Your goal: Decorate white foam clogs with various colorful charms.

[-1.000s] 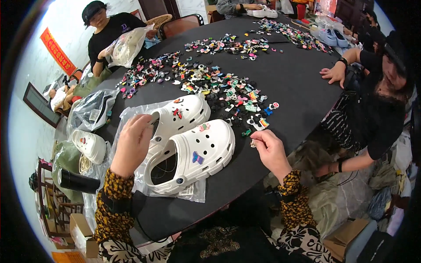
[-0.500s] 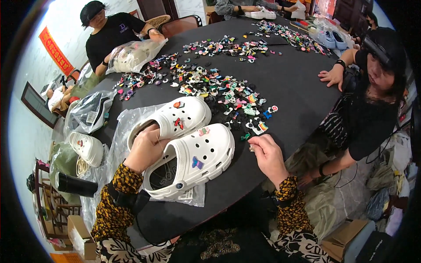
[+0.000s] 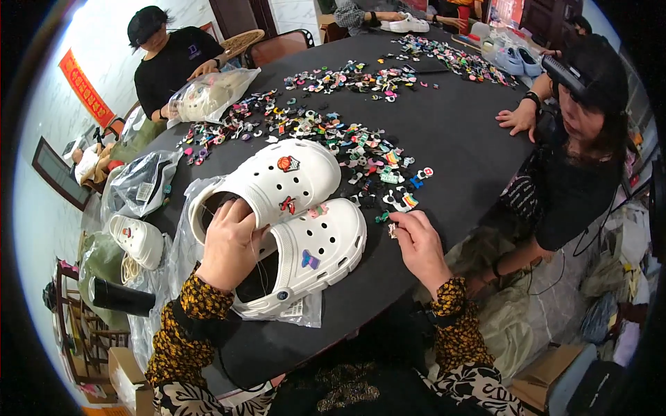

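My left hand (image 3: pixel 231 244) is closed on a white clog (image 3: pixel 316 163), with its fingers reaching into the heel opening. This clog carries a basketball charm (image 3: pixel 288 163) and a red charm (image 3: pixel 288 204). It is raised and partly overlaps a second white clog (image 3: pixel 336 239) lying nearer me, which bears a purple-and-blue charm (image 3: pixel 309 259). A thin cord hangs from my left hand. To the right, my right hand (image 3: pixel 420 251) pinches a small pale shoe charm (image 3: pixel 393 230) between thumb and fingertips, just above the dark table (image 3: pixel 472 139). The charm's design is too small to make out.
Several loose charms (image 3: pixel 361 142) spread across the table beyond the clogs. Clear plastic bags (image 3: pixel 142 182), another white clog (image 3: pixel 136 238) and a black cylinder (image 3: pixel 123 294) are at the left. People sit far left (image 3: pixel 177 59), at the right (image 3: pixel 579 166) and at the far end.
My left hand has lifted the upper clog and tilted it toward me, its fingers now deeper in the opening. My right hand has shifted slightly left, still holding the small charm.
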